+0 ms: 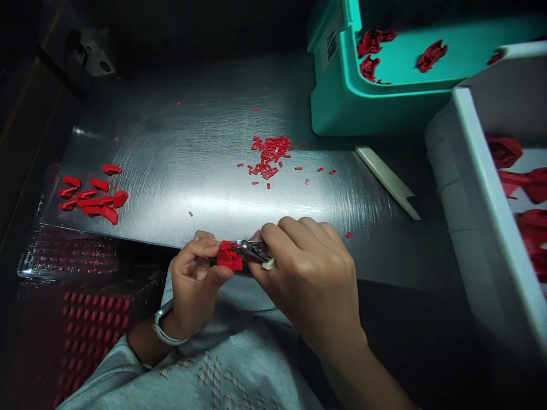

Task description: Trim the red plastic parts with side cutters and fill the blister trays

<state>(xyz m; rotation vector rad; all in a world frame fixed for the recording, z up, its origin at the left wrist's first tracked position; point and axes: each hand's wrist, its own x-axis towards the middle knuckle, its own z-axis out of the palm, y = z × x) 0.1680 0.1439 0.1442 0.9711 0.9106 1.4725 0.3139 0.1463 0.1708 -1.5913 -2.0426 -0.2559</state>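
Observation:
Near the table's front edge, my left hand (199, 279) is closed with thumb and fingers around a red plastic part (229, 256). Wrapped round the handles of a pair of nippers (252, 249) is my right hand (305, 267). The nippers' metal head lies against the right side of the red part; whether the jaws are closed on it I cannot tell. Beyond my hands, a heap of small red plastic bits (273, 151) lies on the metal table (188, 154). Several larger red pieces (92, 199) lie together at the table's left end.
A teal bin (376, 111) with red parts stands at the back right. Before it is a white bin (474, 216) holding more red parts. A pale flat strip (387, 182) lies beside it. Clear trays (98, 319) of red pieces are at lower left. A small switch box (99, 57) is at back left.

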